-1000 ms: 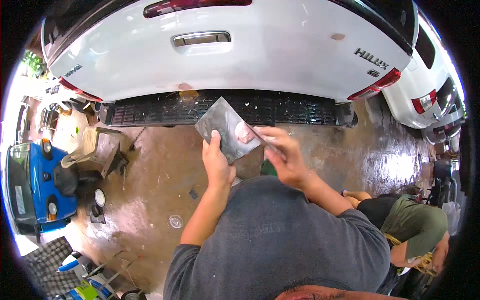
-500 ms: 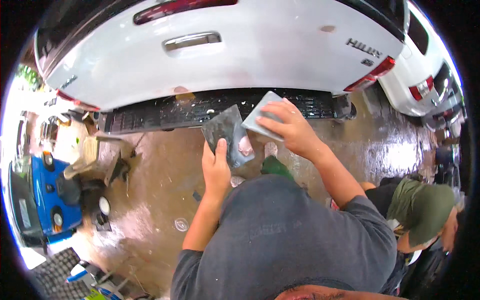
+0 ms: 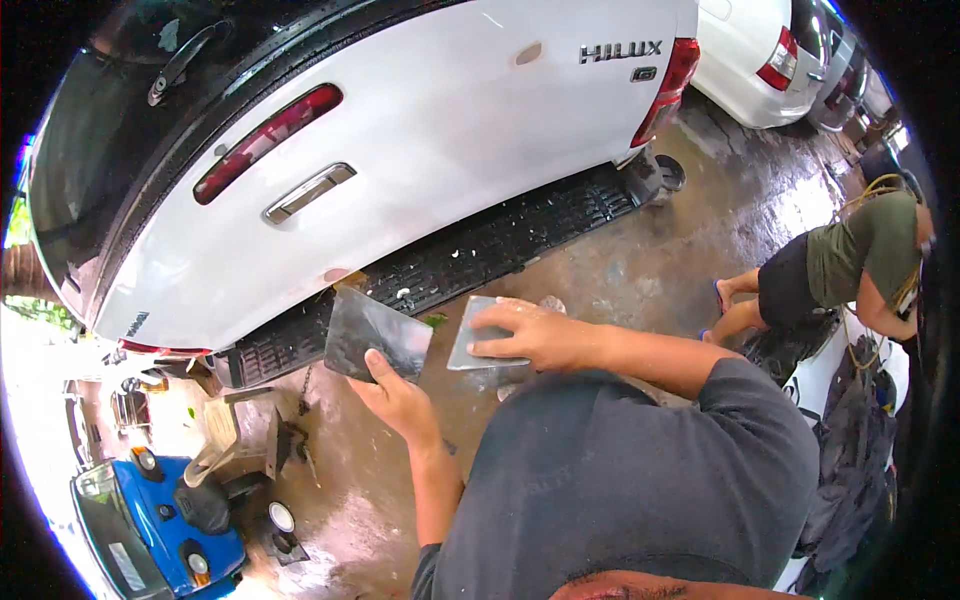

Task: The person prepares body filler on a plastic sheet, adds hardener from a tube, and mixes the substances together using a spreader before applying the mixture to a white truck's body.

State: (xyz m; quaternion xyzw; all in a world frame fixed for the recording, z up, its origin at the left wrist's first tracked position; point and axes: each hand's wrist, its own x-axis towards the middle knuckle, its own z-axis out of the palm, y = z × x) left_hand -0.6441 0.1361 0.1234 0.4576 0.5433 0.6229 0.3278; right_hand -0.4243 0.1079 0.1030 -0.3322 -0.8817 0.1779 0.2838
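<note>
My left hand (image 3: 398, 403) grips a thin dark-grey mixing board (image 3: 372, 335) by its near edge, thumb on top. A pale smear shows on the board's right part. In my right hand (image 3: 537, 335) is a light-grey flat spreader (image 3: 466, 340), its fingers lying across the upper face. A small gap separates board and spreader. Both are held in front of my body, near the black rear bumper (image 3: 450, 275) of a white pickup. The pickup's tailgate (image 3: 420, 150) bears a beige patch (image 3: 528, 53) high up and a pinkish patch (image 3: 337, 274) at the lower edge.
A person in a green shirt (image 3: 868, 245) bends over at the right. Behind the pickup's right side stands another white vehicle (image 3: 750, 60). A blue vehicle (image 3: 178, 500) and a beige chair (image 3: 215, 437) are at the left. The brown floor (image 3: 350, 480) looks wet.
The view has turned, so the pickup now slants. The spreader has come away from the board's upper right edge. The pink lump seen on the board earlier no longer shows clearly.
</note>
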